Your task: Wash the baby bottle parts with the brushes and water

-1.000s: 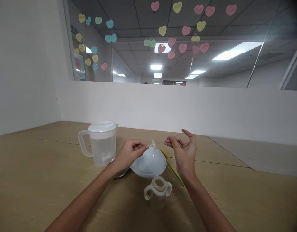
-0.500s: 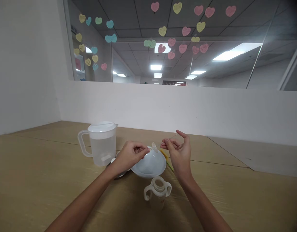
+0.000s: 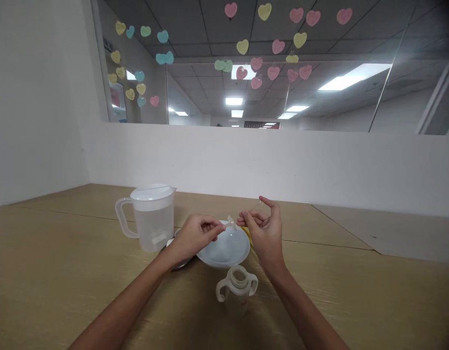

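My left hand [image 3: 204, 232] pinches a small translucent silicone straw piece with a flared end [image 3: 231, 223] above the white bowl [image 3: 224, 248]. In my right hand [image 3: 263, 226] is a thin straw brush [image 3: 254, 208], its wire looped at the upper end, near my raised index finger. The brush's lower end points at the flared end of the silicone piece and meets or nearly meets it; whether it is inside I cannot tell. In front of the bowl stands an uncapped two-handled baby bottle [image 3: 239, 287], below and between my hands.
A clear lidded pitcher [image 3: 153, 218] with a handle stands left of the bowl. Partly hidden behind my left wrist lies a dark-rimmed round item [image 3: 182, 265]. Something yellow [image 3: 248, 236] shows behind the bowl by my right hand. A white wall [image 3: 246, 155] closes the table's back.
My right hand has moved left with the straw brush, bringing its tip to the flared end of the silicone piece. My left hand has barely moved. The view has shifted slightly.
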Available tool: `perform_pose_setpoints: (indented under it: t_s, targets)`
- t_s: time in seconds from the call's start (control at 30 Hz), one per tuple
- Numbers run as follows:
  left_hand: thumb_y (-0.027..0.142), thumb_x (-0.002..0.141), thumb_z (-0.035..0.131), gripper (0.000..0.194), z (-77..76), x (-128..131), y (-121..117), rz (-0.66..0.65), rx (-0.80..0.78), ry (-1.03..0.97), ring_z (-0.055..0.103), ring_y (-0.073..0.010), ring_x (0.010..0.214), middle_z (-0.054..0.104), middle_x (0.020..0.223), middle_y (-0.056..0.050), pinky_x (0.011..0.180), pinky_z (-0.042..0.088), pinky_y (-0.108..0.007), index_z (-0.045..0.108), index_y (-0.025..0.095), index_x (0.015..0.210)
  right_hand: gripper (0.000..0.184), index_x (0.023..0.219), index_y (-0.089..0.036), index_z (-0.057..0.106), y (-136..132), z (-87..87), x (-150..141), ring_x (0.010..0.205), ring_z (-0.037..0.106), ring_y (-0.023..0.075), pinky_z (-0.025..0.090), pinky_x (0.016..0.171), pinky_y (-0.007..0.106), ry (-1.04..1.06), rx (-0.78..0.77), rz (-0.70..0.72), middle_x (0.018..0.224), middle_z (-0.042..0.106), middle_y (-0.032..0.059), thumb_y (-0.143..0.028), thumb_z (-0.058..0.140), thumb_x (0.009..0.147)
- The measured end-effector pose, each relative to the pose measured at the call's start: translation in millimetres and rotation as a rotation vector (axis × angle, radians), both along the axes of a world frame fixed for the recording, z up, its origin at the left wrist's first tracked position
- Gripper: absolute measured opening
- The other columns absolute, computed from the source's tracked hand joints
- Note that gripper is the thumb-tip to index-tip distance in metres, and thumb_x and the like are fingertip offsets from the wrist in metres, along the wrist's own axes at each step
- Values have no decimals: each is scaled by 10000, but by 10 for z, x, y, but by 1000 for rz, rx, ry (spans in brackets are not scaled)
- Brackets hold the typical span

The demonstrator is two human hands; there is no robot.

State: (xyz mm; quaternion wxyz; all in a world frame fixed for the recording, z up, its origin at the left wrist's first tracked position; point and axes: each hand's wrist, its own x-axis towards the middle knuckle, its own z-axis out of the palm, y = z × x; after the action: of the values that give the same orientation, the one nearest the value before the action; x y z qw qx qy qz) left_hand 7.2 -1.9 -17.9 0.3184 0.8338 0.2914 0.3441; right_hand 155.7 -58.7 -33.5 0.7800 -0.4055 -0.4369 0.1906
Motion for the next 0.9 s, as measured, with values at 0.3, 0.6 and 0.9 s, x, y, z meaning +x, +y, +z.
perform_pose_setpoints:
  t_s: [0.3, 0.6, 0.9]
  targets:
    - [427, 760, 534, 343, 1, 3, -4, -9, -14, 13, 515, -130, 532, 589, 565, -30, 497, 383, -207, 669, 114, 713, 521, 1119, -189, 363, 11, -15, -31, 598, 625, 150, 532, 617, 315, -2, -5, 5, 669, 602, -33, -315, 647, 701]
    - [432, 768, 523, 351, -16, 0, 4, -17, 1, 9, 517, -134, 549, 592, 578, -32, 509, 391, -209, 681, 121, 728, 499, 1114, -172, 375, -1, -26, -29, 621, 621, 163, 501, 595, 297, -76, -90, -60, 678, 648, 4, -307, 626, 705]
    - [431, 759, 532, 345, 2, 3, -19, -27, -15, 23, 519, -133, 542, 598, 571, -30, 510, 395, -208, 683, 122, 727, 518, 1132, -165, 396, 4, -46, -60, 668, 642, 188, 512, 635, 326, -112, -147, -68, 708, 674, 32, -308, 628, 692]
